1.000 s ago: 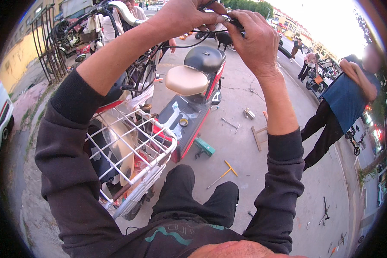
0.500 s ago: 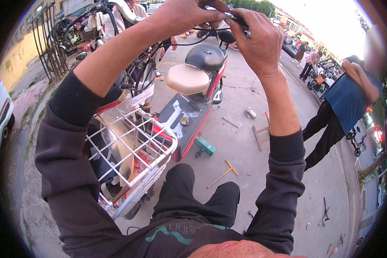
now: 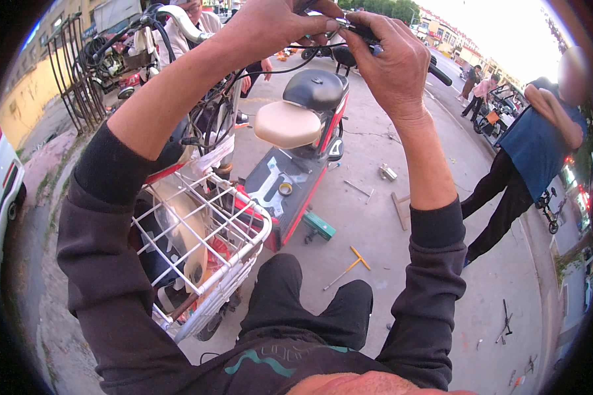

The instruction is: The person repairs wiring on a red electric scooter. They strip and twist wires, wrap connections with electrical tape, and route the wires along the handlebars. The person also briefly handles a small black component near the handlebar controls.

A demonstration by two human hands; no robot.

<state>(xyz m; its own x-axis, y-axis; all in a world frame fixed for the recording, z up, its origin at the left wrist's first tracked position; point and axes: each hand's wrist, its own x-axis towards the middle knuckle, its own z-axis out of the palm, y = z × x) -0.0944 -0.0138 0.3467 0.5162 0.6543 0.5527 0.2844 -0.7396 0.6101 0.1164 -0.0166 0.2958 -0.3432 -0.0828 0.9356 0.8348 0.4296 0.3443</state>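
At the top of the view, my left hand (image 3: 280, 25) has its thumb and fingers pinched on a black part with silver metal (image 3: 356, 29). My right hand (image 3: 395, 69) grips the same part from the right; what lies under its fingers is partly hidden. A thin black cable (image 3: 280, 68) loops below my hands. Beneath them stands a red scooter with a beige seat (image 3: 286, 124), a black seat (image 3: 315, 89) and a dark footboard (image 3: 290, 205) bearing a yellow ring (image 3: 284, 189). A white wire basket (image 3: 262, 222) is at its front, under my left arm.
A person in a blue top (image 3: 530, 155) stands at right, arms folded. A yellow T-wrench (image 3: 354, 262), green box (image 3: 319, 225), silver piece (image 3: 387, 172) and wooden frame (image 3: 399, 212) lie on the pavement. A white vehicle (image 3: 3, 184) and metal rack (image 3: 76, 85) are left.
My hands stay on the black part with only slight finger movement. The view has shifted a little, and people in the background have moved slightly.
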